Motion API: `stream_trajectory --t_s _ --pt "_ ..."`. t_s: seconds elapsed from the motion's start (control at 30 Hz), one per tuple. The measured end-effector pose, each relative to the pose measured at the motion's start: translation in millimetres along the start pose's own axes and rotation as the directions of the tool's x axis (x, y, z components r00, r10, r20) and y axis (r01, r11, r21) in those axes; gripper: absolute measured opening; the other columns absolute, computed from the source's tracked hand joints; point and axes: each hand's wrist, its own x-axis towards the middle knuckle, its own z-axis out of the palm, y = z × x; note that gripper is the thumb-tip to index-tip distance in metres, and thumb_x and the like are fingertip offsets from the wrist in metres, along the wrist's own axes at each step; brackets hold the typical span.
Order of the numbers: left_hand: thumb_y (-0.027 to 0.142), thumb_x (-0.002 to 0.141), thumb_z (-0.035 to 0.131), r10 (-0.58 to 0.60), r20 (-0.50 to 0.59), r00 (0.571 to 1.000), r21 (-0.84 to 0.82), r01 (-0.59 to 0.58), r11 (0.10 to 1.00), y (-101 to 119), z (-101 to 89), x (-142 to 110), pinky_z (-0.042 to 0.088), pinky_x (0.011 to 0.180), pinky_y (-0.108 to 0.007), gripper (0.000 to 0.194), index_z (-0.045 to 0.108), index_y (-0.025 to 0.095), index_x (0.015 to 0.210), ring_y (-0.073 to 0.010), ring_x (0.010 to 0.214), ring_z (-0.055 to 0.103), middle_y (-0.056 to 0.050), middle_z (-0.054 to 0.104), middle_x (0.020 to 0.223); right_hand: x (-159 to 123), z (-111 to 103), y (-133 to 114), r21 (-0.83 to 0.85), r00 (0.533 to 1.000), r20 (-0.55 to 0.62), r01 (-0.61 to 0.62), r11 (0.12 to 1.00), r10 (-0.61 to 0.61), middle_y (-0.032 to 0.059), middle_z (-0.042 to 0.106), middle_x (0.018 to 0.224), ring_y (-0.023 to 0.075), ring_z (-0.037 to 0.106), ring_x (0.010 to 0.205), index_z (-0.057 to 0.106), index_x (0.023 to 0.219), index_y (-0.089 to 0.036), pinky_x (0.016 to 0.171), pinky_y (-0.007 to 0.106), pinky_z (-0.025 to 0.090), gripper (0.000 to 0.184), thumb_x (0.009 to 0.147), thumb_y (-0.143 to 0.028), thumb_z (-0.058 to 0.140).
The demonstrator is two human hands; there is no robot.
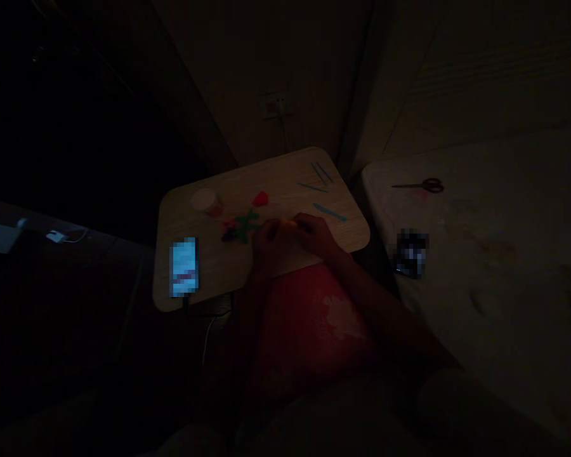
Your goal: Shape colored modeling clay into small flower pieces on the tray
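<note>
In the dim head view, my left hand (266, 242) and my right hand (314, 233) come together over the front of a small wooden table (209, 260). Between their curled fingertips shows a small orange piece of modelling clay (290, 223), partly hidden by the fingers. Just left of my left hand lies a green branching clay shape (247, 223), with dark purple clay (228, 235) and pink clay (229, 223) against it. A red clay lump (261, 198) sits behind. Right of my right hand is a blue modelling tool (330, 212).
Several thin sticks (313, 186) lie at the table's back right. A pale round tub (206, 202) and a lit phone (184, 267) are on the left. Scissors (423, 185) and a dark device (412, 254) rest on the pale surface at right. A wall socket (276, 105) holds a plug.
</note>
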Motion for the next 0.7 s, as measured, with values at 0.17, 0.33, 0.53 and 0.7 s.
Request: stream_trajectory --t_s 0.17,0.33,0.53,0.7 --pt "0.061 0.088 0.071 -0.004 0.065 0.998 0.058 0.000 0.998 2.4 -2.4 -0.5 0.053 0.075 -0.029 0.046 0.076 0.016 0.098 -0.0195 0.082 0.069 -0.006 0.076 0.090 -0.6 2.2 -0.3 -0.046 1.000 0.020 0.004 0.999 -0.003 0.0017 0.063 0.075 0.0158 0.051 0.071 0.069 0.083 -0.018 0.065 0.029 0.039 0.034 0.090 -0.051 0.065" --pt "0.057 0.093 0.066 0.019 0.110 0.994 0.067 -0.026 0.997 6.7 -3.4 -1.6 0.054 0.074 -0.030 0.043 0.078 0.017 0.099 -0.0202 0.082 0.069 -0.007 0.078 0.092 -0.9 3.0 -2.4 -0.139 0.999 -0.015 -0.031 0.990 0.029 0.0001 0.060 0.068 0.0145 0.051 0.066 0.062 0.072 -0.019 0.063 0.028 0.037 0.023 0.083 -0.038 0.070" --pt "0.059 0.094 0.065 0.001 0.108 0.994 0.014 -0.003 1.000 7.0 -3.4 -0.1 0.056 0.078 -0.031 0.045 0.079 0.017 0.100 -0.0219 0.087 0.071 -0.008 0.080 0.096 0.2 5.0 -7.0 -0.114 0.988 -0.113 -0.116 0.987 0.103 -0.0004 0.060 0.065 0.0133 0.050 0.062 0.057 0.067 -0.020 0.060 0.027 0.038 0.029 0.077 -0.039 0.077" --pt "0.058 0.090 0.069 -0.026 0.079 0.997 0.007 0.025 1.000 0.9 -4.4 0.9 0.053 0.073 -0.029 0.042 0.078 0.017 0.095 -0.0198 0.079 0.067 -0.006 0.077 0.087 0.8 5.8 -5.2 -0.117 0.989 -0.110 -0.109 0.987 0.096 -0.0006 0.061 0.067 0.0137 0.051 0.063 0.056 0.069 -0.021 0.061 0.027 0.039 0.031 0.076 -0.042 0.079"
